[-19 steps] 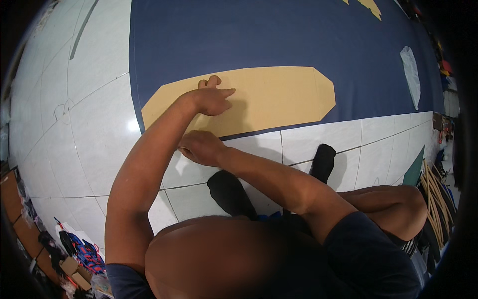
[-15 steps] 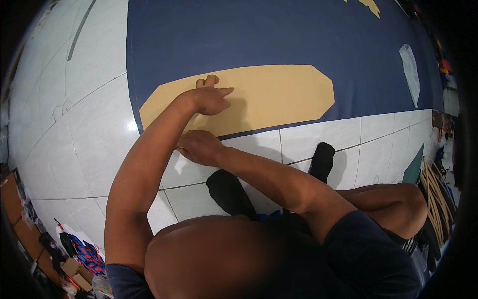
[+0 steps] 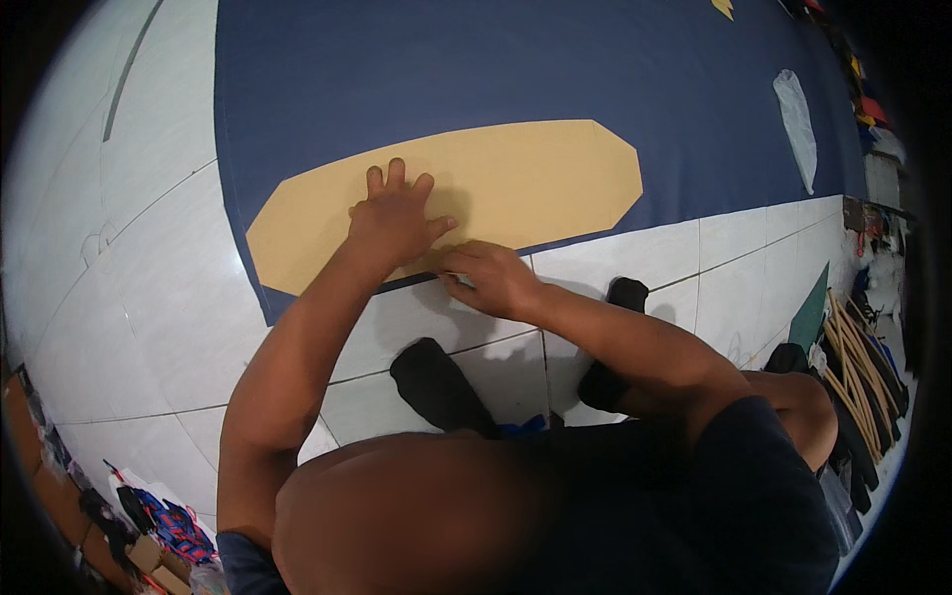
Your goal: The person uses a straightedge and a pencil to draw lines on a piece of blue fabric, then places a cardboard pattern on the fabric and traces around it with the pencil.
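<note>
A long tan sheet (image 3: 535, 183) with angled corners, like a cardboard pattern piece, lies flat on a large dark blue sheet of material (image 3: 436, 69), near its front edge. My left hand (image 3: 391, 220) rests on the left half of the tan sheet, fingers spread and thumb out to the right. Close to its thumb, at the sheet's near edge, my right hand (image 3: 493, 278) is closed, with thumb and fingertips drawn together. Whatever it may hold is too small to make out.
White floor tiles (image 3: 149, 337) border the blue sheet. A pale plastic strip or bag (image 3: 795, 129) lies on its right part. My dark-covered feet (image 3: 436, 377) are close to the near edge. Wooden sticks (image 3: 855, 382) lie at right; boxes and bundled things (image 3: 164, 531) crowd the lower left.
My right hand has slid rightward along the tan sheet's near edge. My left hand has turned and now lies with its fingers spread. The whole view has shifted slightly.
</note>
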`<state>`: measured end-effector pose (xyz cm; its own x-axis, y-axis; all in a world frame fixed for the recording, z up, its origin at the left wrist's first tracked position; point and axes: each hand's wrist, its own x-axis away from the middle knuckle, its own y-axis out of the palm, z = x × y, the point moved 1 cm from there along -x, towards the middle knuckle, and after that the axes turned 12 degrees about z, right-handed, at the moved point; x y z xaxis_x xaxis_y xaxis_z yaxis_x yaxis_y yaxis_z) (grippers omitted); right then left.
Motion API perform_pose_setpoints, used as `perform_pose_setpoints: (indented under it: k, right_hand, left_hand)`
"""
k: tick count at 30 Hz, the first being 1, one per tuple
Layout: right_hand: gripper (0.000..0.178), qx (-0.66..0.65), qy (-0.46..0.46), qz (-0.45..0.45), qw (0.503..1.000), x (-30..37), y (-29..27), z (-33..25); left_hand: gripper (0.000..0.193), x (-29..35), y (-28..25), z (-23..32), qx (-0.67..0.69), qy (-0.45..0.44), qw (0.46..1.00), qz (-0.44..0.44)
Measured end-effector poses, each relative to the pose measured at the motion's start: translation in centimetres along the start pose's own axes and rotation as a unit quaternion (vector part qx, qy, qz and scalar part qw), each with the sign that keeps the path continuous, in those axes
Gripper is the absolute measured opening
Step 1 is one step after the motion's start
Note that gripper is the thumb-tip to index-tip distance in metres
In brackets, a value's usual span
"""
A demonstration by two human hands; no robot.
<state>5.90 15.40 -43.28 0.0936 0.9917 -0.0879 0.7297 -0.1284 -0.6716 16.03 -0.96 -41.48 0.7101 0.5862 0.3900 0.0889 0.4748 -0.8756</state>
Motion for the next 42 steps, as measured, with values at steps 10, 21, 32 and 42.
perform_pose_setpoints:
  k: [10, 21, 32, 42]
  right_hand:
    - [0.015, -0.008, 0.093, 0.014, 0.996, 3.2, -7.2, 4.3]
    - [0.012, 0.133, 0.129, -0.144, 0.972, 2.8, -27.3, 2.0]
    - [0.018, -0.022, -0.009, -0.027, 0.999, 5.9, -14.6, 8.2]
    - [0.015, -0.068, 0.03, -0.009, 0.997, 3.8, -6.5, 7.6]
  left_hand:
    - [0.083, 1.0, 0.4, 2.2, -0.057, -0.025, 0.995, 0.077]
    - [0.101, -0.8, -0.5, 3.8, -0.256, 0.06, 0.965, -0.008]
    - [0.103, -3.3, 1.0, 4.8, -0.269, 0.187, 0.943, -0.055]
    - [0.083, -2.7, 1.6, 6.1, -0.124, 0.136, 0.983, -0.013]
